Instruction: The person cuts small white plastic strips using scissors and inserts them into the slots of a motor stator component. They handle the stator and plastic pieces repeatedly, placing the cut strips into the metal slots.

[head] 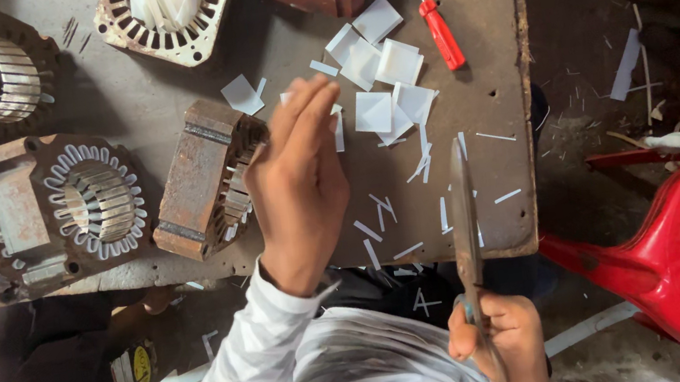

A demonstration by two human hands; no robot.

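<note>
A worn grey workbench point(166, 91) carries several rusty motor stators, and the one tilted on its side point(205, 179) lies right against the left hand point(300, 188), whose fingers are stretched out flat beside it, holding nothing that I can make out. Beyond the fingertips lies a loose pile of white paper squares point(382, 79), with thin white strips point(387, 211) scattered nearer the bench edge and a red-handled screwdriver point(442, 33) just beside the pile. Low at the bench edge, the right hand point(504, 345) is closed around the handles of a pair of scissors point(463, 218), whose blades point up over the strips and look shut, though the angle makes that hard to judge.
</note>
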